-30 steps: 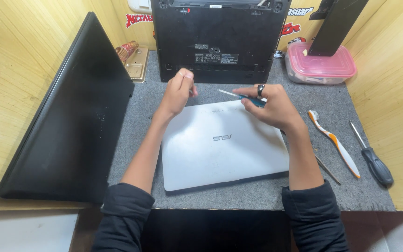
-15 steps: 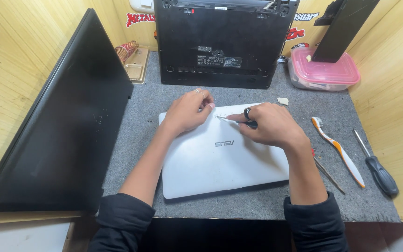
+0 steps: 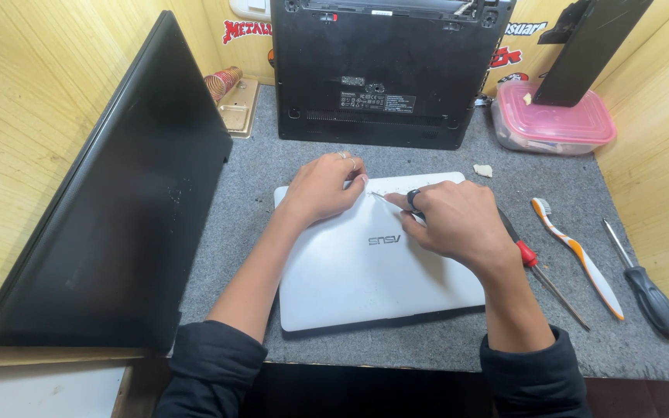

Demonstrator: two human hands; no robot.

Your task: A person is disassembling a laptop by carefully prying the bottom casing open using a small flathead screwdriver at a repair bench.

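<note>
A closed white laptop [image 3: 365, 271] lies on the grey felt mat [image 3: 257, 178] in front of me. My left hand [image 3: 323, 188] rests on its far edge with the fingers curled together; whether they pinch anything is hidden. My right hand [image 3: 458, 224] lies on the lid and is closed on a thin silver tool [image 3: 385, 200]. The tool's tip points left and almost meets my left fingertips. A red-handled screwdriver [image 3: 532, 259] lies on the mat just under my right wrist.
A black laptop base [image 3: 381, 70] leans upright at the back, and a black panel [image 3: 118, 201] leans against the left wall. A pink-lidded box [image 3: 555, 128], an orange-and-white toothbrush [image 3: 578, 255] and a black-handled screwdriver [image 3: 648, 286] sit to the right. A coil stand [image 3: 230, 97] is at the back left.
Both hands have drawn closer together over the laptop's far edge. The tool's tip now nearly touches my left fingers. The view has shifted slightly.
</note>
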